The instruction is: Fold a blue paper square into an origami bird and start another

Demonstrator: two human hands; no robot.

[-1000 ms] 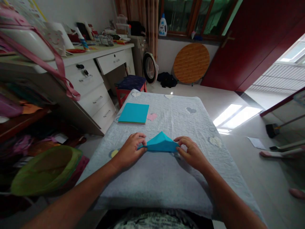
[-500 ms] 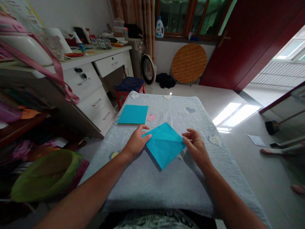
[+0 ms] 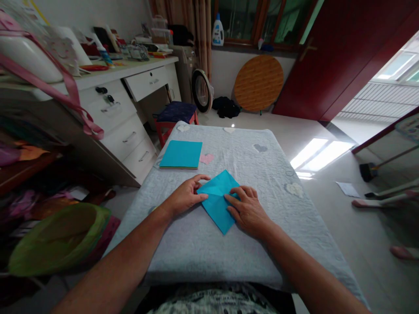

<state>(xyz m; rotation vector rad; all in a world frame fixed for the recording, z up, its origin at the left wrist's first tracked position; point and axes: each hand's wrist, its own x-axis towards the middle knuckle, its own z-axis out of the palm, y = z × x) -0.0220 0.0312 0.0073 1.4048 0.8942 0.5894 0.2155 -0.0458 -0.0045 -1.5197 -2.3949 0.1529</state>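
Observation:
A square sheet of blue paper lies as a diamond on the cloth-covered table, creased across its middle. My left hand pinches its left corner between thumb and forefinger. My right hand rests flat on the sheet's right half, fingers stretched out and pressing it down, hiding the right corner. A stack of the same blue paper sits further back on the left of the table.
A white desk with drawers stands on the left, with a red stool beside the table's far end. A green basket is at lower left. On the right is open floor with a broom and another person's feet.
The paper, held up as a folded triangle a second ago, was opened into a flat diamond. My right hand has since moved left onto it and lies flat.

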